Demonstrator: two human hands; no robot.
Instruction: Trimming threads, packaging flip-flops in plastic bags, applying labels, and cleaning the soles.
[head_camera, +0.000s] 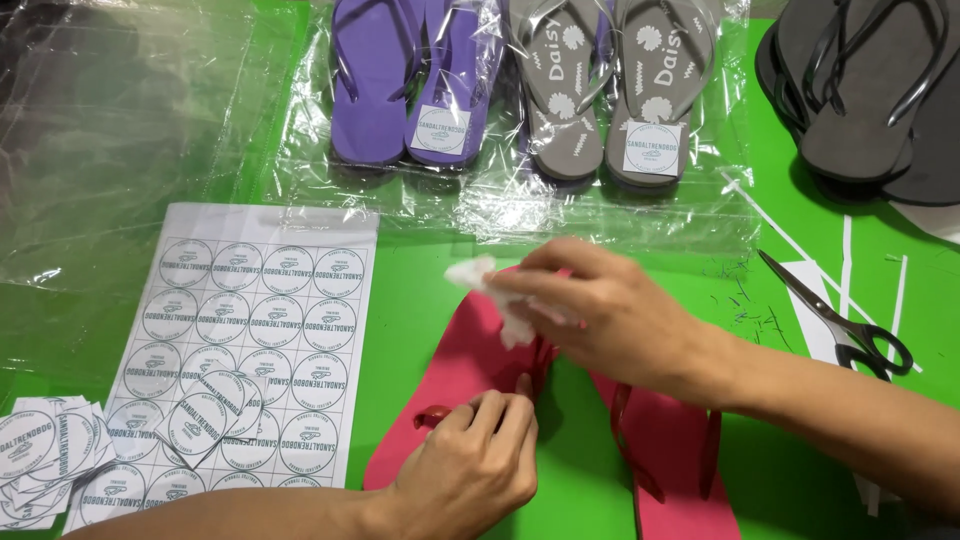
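Two pairs, purple flip-flops (415, 85) and grey flip-flops (605, 95), lie bagged and labelled far off; the pink flip-flop (470, 365) is unbagged, right hand (600, 315) pinching a white cloth (490, 285) against it, left hand (475, 470) gripping its strap.

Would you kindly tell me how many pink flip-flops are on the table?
2: one pink flip-flop under both hands, the other right of it, partly beneath the right forearm. More may lie outside the frame.

black sandals (868, 90) cropped, pink sandal (470, 370) part-hidden
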